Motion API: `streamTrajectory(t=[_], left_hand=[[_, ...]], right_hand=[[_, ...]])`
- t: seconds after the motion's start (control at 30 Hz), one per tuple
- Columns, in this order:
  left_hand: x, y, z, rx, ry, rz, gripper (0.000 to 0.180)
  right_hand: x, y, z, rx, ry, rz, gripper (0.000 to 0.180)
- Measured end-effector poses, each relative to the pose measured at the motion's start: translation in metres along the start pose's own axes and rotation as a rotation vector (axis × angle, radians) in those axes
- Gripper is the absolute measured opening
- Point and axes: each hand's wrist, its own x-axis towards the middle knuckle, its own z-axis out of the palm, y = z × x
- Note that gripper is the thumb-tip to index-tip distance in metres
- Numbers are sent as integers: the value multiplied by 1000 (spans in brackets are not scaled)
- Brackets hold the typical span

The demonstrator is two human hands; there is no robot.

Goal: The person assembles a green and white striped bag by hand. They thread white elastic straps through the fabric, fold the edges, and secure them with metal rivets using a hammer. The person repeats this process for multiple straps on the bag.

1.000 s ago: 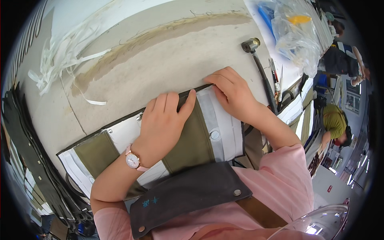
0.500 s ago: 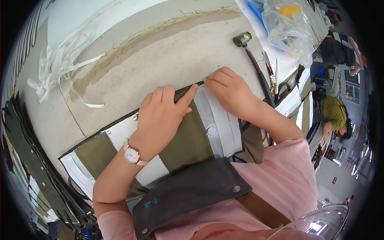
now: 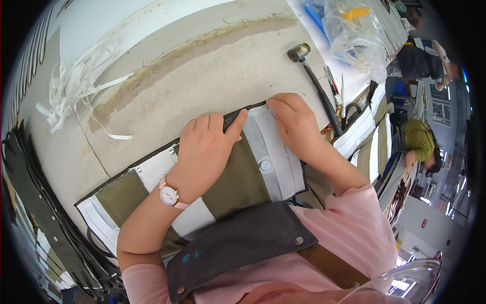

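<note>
Work surface: table (image 3: 167, 101), pale, matte and scuffed, a ragged brown strip across its far part. Fabric panel (image 3: 233, 182) lies on the near side of the table, slanting up to the right, its lower edge partly screened by a dark grey bib (image 3: 238, 248). Panel: flat, roughly rectangular; olive woven blocks alternate with smooth white bands; narrow black binding (image 3: 157, 156) on the rim; round snap (image 3: 265, 165) on a pale grey band.

Left hand (image 3: 202, 144): palm down on the panel, partly spread; three fingers side by side over the upper edge, index finger split off rightward. Right hand (image 3: 294, 124): fingers bunched at the upper edge near the right corner; cannot tell whether they pinch the binding.

Beyond: hammer (image 3: 320, 86), cylindrical metal head, dark slim handle; limp white ribbons (image 3: 83, 76), tangled; crinkled clear plastic bag (image 3: 359, 48).
</note>
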Motion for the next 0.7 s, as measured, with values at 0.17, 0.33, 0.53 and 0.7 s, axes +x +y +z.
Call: streamTrajectory(t=[0.17, 0.33, 0.53, 0.7], left_hand=[[0, -2, 0, -15, 2, 18, 52], [-1, -4, 2, -25, 8, 24, 52], [-2, -5, 2, -37, 9, 23, 49], [-1, -3, 2, -38, -27, 17, 48]], right_hand=[[-3, 4, -4, 54, -78, 1, 25], [0, 7, -5, 60, -76, -78, 25], [-2, 15, -24, 80, -74, -51, 19], [2, 64, -19, -436, 134, 233, 26]])
